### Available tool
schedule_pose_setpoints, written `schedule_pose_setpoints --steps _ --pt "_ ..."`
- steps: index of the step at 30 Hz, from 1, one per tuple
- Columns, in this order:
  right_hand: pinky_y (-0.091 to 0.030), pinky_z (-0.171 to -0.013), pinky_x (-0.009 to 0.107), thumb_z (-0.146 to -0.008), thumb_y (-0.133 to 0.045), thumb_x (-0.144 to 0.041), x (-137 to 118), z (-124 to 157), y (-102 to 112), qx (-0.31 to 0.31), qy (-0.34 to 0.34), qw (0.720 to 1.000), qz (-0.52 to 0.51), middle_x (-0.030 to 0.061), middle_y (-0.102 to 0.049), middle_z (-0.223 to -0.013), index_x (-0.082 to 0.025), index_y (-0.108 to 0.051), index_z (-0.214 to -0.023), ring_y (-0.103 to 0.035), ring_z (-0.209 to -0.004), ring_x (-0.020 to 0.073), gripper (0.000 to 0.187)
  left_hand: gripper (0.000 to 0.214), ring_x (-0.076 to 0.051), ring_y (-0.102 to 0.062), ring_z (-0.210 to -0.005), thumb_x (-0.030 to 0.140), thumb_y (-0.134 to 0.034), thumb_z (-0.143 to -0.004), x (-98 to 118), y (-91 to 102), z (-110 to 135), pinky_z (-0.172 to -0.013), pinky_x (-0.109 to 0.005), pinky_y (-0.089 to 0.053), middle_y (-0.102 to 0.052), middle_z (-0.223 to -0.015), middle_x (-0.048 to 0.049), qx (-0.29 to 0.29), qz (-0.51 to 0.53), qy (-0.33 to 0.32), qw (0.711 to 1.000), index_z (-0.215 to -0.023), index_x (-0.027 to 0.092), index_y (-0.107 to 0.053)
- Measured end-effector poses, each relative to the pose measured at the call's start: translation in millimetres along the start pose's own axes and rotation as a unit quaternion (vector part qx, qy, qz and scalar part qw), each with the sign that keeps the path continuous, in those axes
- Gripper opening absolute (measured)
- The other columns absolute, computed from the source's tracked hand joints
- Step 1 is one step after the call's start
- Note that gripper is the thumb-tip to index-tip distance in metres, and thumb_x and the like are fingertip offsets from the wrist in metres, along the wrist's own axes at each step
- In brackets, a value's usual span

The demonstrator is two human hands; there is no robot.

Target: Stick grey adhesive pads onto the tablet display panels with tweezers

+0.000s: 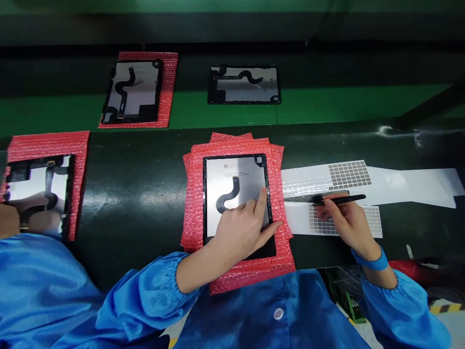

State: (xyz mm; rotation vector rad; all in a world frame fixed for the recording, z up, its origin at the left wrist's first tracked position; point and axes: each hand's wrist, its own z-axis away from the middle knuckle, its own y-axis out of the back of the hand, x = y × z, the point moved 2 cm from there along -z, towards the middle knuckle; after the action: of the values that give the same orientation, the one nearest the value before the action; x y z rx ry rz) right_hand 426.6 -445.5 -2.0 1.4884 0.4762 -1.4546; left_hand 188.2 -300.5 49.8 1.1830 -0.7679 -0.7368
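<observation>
Beneath the left fingers (260,206) lies the black-framed display panel (249,188).

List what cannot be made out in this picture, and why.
In the head view:
Part of the central panel, hidden by the left hand.
The panel's fine print, too small to read.
Part of the lower grid sheet, hidden by the right hand.
The co-worker's sleeve, cut off by the left edge.

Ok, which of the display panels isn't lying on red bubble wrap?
The top-centre panel, turned sideways, with no wrap showing beneath. The far-left panel, upper-left panel and centre panel, under the left hand, lie on red bubble wrap.
</observation>
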Motion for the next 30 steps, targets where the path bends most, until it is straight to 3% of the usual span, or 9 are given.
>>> schedule_pose_setpoints --steps 7,13,23,30 --pt "-0.064 -0.061 0.036 -0.097 -0.069 -0.063 1.5 -1.0 -0.3 0.003 -0.014 1.000 -0.014 0.0067 -0.079 -0.082 -0.022 -0.065 -0.105 -0.076 -0.068 0.0229 0.042 0.088 -0.029 -0.075 -0.074 0.063 -0.052 -0.104 -4.1 0.6 1.4 -0.052 -0.035 -0.046 -0.075 -0.089 -0.0130 -0.005 0.035 -0.010 0.999 -0.159 -0.004 -0.037" --pt "-0.065 -0.057 0.034 -0.093 -0.074 -0.064 0.6 -3.1 -0.6 0.020 -0.035 0.998 -0.050 0.0062 -0.078 -0.077 -0.023 -0.065 -0.102 -0.076 -0.064 0.0229 0.044 0.084 -0.028 -0.075 -0.079 0.054 -0.058 -0.104 -6.2 11.1 9.1 -0.056 -0.034 -0.050 -0.076 -0.099 -0.0141 -0.007 0.050 -0.056 0.997 -0.163 0.001 -0.031" --pt "-0.066 -0.058 0.035 -0.089 -0.080 -0.060 -6.5 -3.1 2.6 0.017 -0.061 0.997 -0.053 0.0059 -0.080 -0.078 -0.021 -0.068 -0.100 -0.076 -0.063 0.0225 0.042 0.083 -0.030 -0.074 -0.088 0.050 -0.054 -0.106 -6.8 20.3 3.5 -0.063 -0.038 -0.055 -0.073 -0.111 -0.0172 -0.079 0.072 -0.084 0.991 -0.165 -0.001 -0.025" --pt "-0.065 -0.055 0.033 -0.088 -0.083 -0.058 -4.3 -7.5 5.9 0.021 -0.089 0.991 -0.096 0.0048 -0.079 -0.075 -0.020 -0.071 -0.095 -0.075 -0.059 0.0216 0.040 0.082 -0.029 -0.074 -0.087 0.050 -0.052 -0.107 -9.8 25.1 3.5 -0.070 -0.040 -0.058 -0.073 -0.119 -0.0202 -0.094 0.060 -0.117 0.987 -0.166 0.002 -0.024"
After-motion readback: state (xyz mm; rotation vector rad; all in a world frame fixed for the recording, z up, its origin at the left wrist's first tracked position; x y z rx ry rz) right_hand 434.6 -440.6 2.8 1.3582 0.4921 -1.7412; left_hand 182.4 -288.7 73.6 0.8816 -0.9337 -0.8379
